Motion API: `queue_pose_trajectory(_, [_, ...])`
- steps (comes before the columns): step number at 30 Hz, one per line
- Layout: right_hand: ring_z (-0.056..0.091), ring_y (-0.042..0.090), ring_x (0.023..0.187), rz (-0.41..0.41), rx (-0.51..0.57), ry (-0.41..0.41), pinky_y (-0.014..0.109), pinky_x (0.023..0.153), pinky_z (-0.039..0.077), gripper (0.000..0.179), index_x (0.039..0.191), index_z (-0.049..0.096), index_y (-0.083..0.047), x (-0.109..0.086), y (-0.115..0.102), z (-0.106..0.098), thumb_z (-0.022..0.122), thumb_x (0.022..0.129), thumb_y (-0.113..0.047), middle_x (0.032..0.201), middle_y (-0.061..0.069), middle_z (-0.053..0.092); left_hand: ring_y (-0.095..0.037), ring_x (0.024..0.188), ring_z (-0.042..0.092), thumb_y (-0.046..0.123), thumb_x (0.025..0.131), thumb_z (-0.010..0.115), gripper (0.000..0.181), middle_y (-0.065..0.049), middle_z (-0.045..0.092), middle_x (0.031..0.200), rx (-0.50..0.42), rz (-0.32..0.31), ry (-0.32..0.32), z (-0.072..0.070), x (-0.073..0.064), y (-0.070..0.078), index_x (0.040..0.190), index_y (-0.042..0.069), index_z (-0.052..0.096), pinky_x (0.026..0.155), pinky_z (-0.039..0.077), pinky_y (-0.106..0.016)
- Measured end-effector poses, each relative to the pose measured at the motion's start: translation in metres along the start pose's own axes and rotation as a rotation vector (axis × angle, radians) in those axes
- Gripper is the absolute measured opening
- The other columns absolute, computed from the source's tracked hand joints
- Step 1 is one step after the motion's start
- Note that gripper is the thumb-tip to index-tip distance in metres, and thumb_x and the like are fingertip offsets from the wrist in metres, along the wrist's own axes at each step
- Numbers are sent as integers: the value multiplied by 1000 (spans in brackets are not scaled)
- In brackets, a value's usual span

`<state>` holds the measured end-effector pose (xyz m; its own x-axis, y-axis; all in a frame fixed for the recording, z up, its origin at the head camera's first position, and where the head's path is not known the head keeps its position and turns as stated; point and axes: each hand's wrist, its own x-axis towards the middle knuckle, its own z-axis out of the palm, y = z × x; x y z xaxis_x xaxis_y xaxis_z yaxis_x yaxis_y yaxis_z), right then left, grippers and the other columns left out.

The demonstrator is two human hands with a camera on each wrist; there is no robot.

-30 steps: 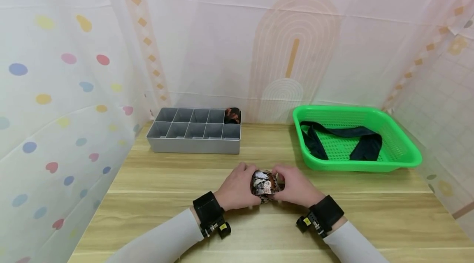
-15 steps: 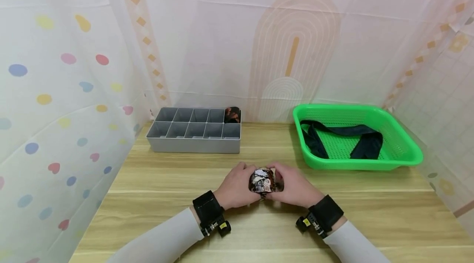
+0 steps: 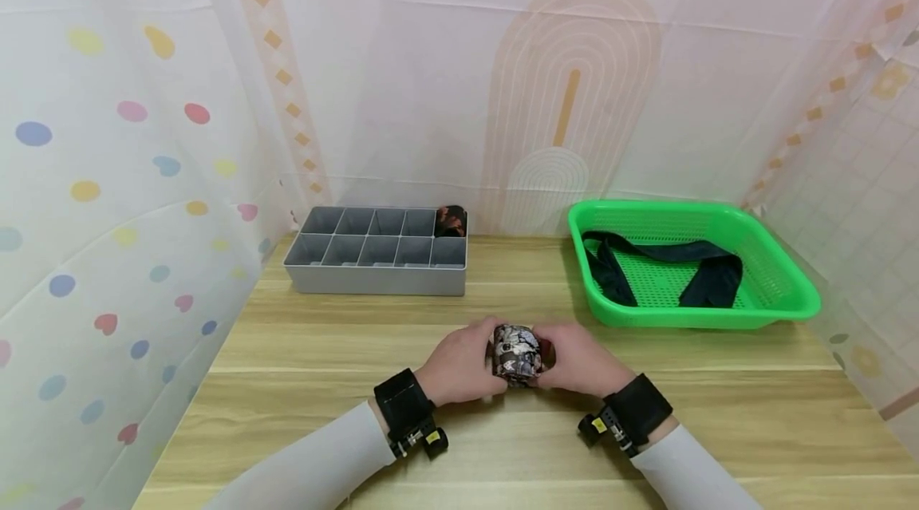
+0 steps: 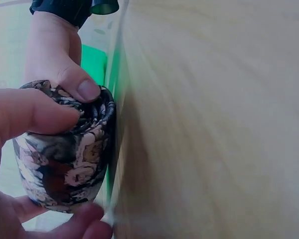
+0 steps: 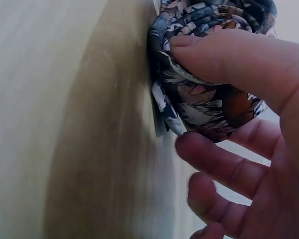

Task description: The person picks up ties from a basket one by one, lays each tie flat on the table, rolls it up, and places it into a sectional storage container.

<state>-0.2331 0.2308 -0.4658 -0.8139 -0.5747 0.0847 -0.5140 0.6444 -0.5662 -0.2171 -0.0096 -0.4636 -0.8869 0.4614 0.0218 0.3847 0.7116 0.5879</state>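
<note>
Between both hands is a rolled-up patterned necktie (image 3: 518, 354), printed in black, white, grey and brown. My left hand (image 3: 463, 366) grips it from the left; in the left wrist view its thumb lies on the coiled edge and its fingers curl under the roll (image 4: 65, 169). From the right my right hand (image 3: 583, 364) holds it, its thumb pressing the spiral side of the roll (image 5: 204, 104) in the right wrist view. A short loose flap (image 5: 164, 107) sticks out from the roll there, close by the tabletop.
At the back left stands a grey divided box (image 3: 376, 281); its back right compartment holds a dark, reddish-patterned roll (image 3: 451, 222). A green basket (image 3: 689, 318) at the back right holds a long dark necktie (image 3: 668, 256). Patterned curtains hang behind and beside the wooden table (image 3: 301, 390).
The roll has turned in the hands, showing a different part of its print. The right hand has shifted slightly to the right. Box and basket stay put.
</note>
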Motion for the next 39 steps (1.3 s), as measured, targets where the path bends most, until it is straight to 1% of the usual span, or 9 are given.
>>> queue_pose_trajectory(4, [66,6,90,4,2,9,30,86,57,38,101,72,-24,0,-3,2,92,70,-18,96,-12,73,-14,96,69,35,74,88,92,-4,74,112,-122,1,-31,2,1,-2,153,14,46,84,56,-31])
queue_pose_trajectory(11, [63,5,80,-18,-103,110,25,74,55,36,100,71,-23,-1,-13,7,89,70,-19,91,-12,71,-20,111,68,42,90,82,92,-12,69,126,-481,-85,-57,1,1,3,162,10,37,95,57,-38])
queue_pose_trajectory(17, [68,14,92,-93,-124,218,29,79,58,50,116,71,-14,-2,-19,10,90,69,-11,107,0,73,-24,110,66,29,92,80,79,-19,62,136,-626,-134,43,1,0,4,159,12,41,86,57,-33])
queue_pose_trajectory(20, [69,17,100,-72,64,212,31,85,61,67,135,66,-10,-1,-19,10,92,73,-10,121,6,70,-26,113,65,24,92,77,77,-20,60,137,-657,-128,100,2,2,3,159,13,42,89,57,-34])
queue_pose_trajectory(23, [67,23,108,-19,366,180,30,91,61,85,152,51,-6,0,-13,10,92,78,-9,137,15,62,-26,114,64,20,92,73,77,-21,62,135,-694,-113,133,0,3,2,160,14,38,89,58,-34])
queue_pose_trajectory(27, [65,30,119,39,654,153,26,97,57,88,158,41,1,3,-6,10,87,84,-8,147,28,54,-24,109,67,18,93,71,84,-22,65,135,-739,-104,134,-1,3,3,165,12,28,85,57,-31])
queue_pose_trajectory(32, [69,21,113,132,803,144,26,92,59,70,147,51,8,4,-5,12,83,87,-6,140,29,61,-24,110,69,16,93,74,80,-23,67,134,-783,-128,140,-1,3,4,160,0,34,86,59,-28])
queue_pose_trajectory(35, [71,17,103,172,862,178,29,87,61,63,141,56,10,5,-6,15,82,85,-1,125,19,68,-27,114,69,15,91,78,76,-24,64,136,-791,-153,159,-2,2,5,154,-5,41,88,61,-29])
queue_pose_trajectory(39, [71,14,97,188,886,231,27,85,61,57,135,60,12,5,-5,20,82,83,3,111,4,71,-28,113,67,20,87,84,78,-21,60,136,-714,-172,175,-3,2,5,151,-5,46,91,61,-34])
